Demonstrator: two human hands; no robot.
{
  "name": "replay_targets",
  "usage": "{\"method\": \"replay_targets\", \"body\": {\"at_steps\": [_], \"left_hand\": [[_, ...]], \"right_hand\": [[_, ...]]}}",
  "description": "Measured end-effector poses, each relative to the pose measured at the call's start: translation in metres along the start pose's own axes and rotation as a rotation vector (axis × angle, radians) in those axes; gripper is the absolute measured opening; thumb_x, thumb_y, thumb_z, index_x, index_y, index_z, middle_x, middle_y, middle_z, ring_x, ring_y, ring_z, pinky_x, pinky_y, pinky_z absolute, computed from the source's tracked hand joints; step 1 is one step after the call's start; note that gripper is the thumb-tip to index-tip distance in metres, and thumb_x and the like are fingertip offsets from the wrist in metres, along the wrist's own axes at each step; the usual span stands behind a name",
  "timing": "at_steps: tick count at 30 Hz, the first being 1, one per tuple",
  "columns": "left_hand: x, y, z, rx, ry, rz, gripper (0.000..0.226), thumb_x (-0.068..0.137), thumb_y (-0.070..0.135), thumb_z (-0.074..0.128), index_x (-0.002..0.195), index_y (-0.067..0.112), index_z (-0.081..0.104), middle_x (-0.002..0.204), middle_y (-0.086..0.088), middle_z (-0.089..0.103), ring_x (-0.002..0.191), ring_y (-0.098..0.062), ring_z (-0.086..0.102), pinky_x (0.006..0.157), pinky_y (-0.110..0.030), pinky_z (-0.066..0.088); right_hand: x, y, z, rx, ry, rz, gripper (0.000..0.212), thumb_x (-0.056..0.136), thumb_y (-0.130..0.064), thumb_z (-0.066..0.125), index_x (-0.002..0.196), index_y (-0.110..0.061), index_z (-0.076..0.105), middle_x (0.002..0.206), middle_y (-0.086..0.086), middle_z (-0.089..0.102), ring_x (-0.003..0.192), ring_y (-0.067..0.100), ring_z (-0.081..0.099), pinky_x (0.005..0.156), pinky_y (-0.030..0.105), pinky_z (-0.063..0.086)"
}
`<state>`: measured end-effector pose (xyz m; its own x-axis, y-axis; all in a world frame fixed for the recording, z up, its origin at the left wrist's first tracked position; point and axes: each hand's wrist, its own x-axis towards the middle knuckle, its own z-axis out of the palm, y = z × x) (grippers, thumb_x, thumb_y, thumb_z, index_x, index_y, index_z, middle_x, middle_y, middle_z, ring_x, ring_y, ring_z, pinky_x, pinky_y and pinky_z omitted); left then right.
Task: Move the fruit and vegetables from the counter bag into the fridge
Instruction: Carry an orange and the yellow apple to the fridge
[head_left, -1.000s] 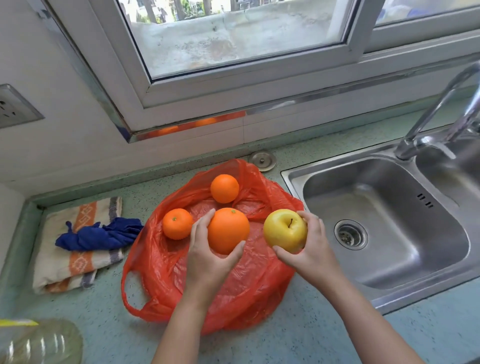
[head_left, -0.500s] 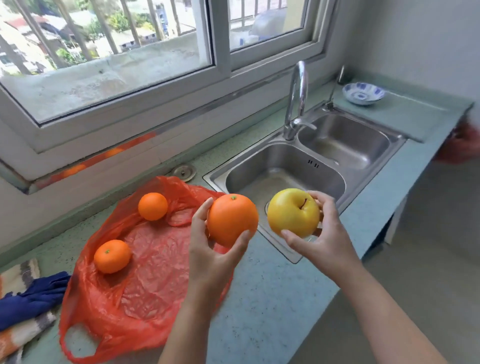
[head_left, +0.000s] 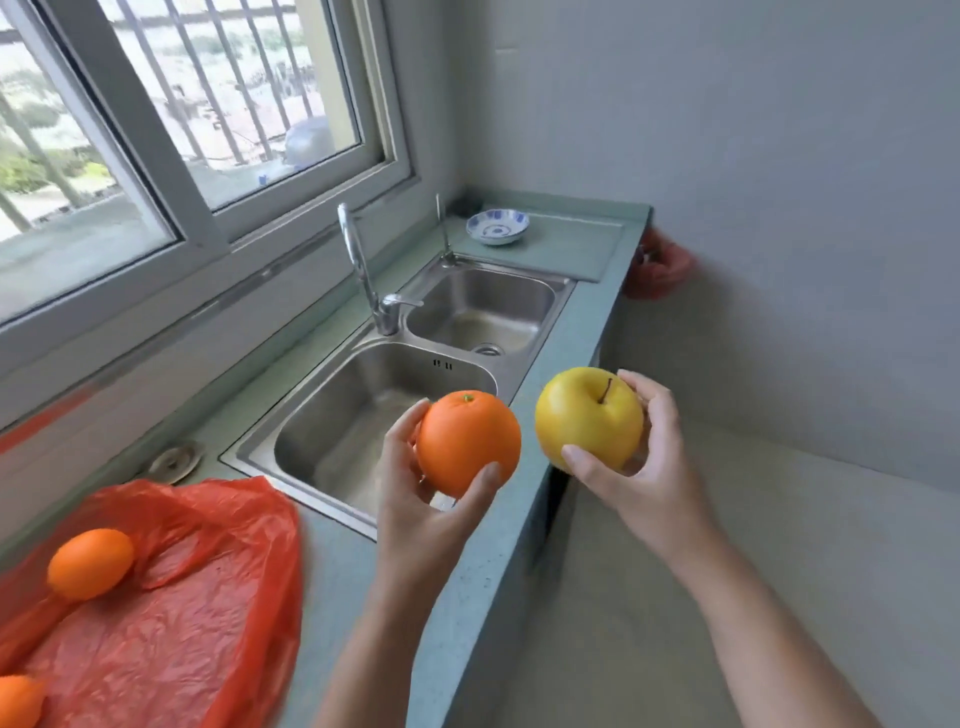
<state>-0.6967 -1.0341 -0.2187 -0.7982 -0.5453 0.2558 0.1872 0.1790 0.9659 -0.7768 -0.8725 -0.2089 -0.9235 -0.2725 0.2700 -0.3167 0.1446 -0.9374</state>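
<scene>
Both hands hold fruit at frame centre.
Left hand (head_left: 415, 512) grips an orange (head_left: 468, 442); right hand (head_left: 641, 467) grips a yellow apple (head_left: 588, 418); red bag (head_left: 208, 597) lies lower left.

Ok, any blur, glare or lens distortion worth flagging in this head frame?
Head view: soft daylight from the window, no harsh shadows; the orange in the left hand and the yellow apple in the right hand look fairly sharp, while the red plastic bag smears toward the left edge; the wide-angle lens bows the countertop; only mild sheen on the sink.
</scene>
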Motion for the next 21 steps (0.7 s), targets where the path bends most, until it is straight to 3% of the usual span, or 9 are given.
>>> {"method": "replay_targets", "body": {"at_steps": [3, 8, 13, 17, 21], "left_hand": [[0.004, 0.011, 0.057, 0.008, -0.062, 0.028, 0.069, 0.051, 0.046, 0.074, 0.114, 0.049, 0.043, 0.114, 0.012, 0.051, 0.092, -0.010, 0.061, 0.072, -0.029, 0.054], [0.002, 0.034, 0.173, -0.077, -0.188, 0.056, 0.066, 0.056, 0.028, 0.077, 0.113, 0.039, 0.045, 0.114, 0.008, 0.052, 0.084, 0.001, 0.061, 0.064, -0.014, 0.049], [-0.007, 0.054, 0.291, -0.140, -0.355, 0.096, 0.065, 0.055, 0.034, 0.077, 0.111, 0.043, 0.044, 0.111, 0.015, 0.051, 0.085, 0.008, 0.060, 0.066, -0.010, 0.047], [-0.027, 0.072, 0.382, -0.162, -0.496, 0.143, 0.060, 0.058, 0.032, 0.073, 0.108, 0.046, 0.042, 0.108, 0.019, 0.051, 0.084, 0.014, 0.057, 0.065, -0.007, 0.046], [-0.047, 0.081, 0.459, -0.200, -0.658, 0.128, 0.064, 0.053, 0.045, 0.075, 0.109, 0.045, 0.044, 0.110, 0.017, 0.053, 0.088, 0.010, 0.057, 0.064, -0.006, 0.045]], "right_hand": [[0.005, 0.008, -0.054, -0.030, 0.059, -0.006, 0.081, 0.053, -0.056, 0.067, 0.125, -0.037, 0.035, 0.128, -0.007, 0.045, 0.115, 0.011, 0.048, 0.092, 0.033, 0.046], [0.011, 0.019, -0.168, -0.048, 0.214, -0.007, 0.071, 0.050, -0.057, 0.068, 0.114, -0.051, 0.037, 0.116, -0.024, 0.050, 0.102, -0.001, 0.055, 0.082, 0.020, 0.048], [0.002, 0.032, -0.285, -0.123, 0.417, -0.012, 0.070, 0.049, -0.057, 0.068, 0.112, -0.047, 0.041, 0.123, -0.012, 0.050, 0.107, 0.005, 0.053, 0.080, 0.019, 0.047], [-0.018, 0.039, -0.372, -0.190, 0.585, -0.006, 0.067, 0.048, -0.057, 0.068, 0.109, -0.048, 0.042, 0.118, -0.020, 0.049, 0.105, 0.003, 0.054, 0.078, 0.019, 0.047], [-0.040, 0.044, -0.437, -0.214, 0.733, 0.016, 0.065, 0.050, -0.055, 0.070, 0.109, -0.049, 0.042, 0.118, -0.019, 0.051, 0.102, -0.001, 0.055, 0.077, 0.019, 0.047]]}}
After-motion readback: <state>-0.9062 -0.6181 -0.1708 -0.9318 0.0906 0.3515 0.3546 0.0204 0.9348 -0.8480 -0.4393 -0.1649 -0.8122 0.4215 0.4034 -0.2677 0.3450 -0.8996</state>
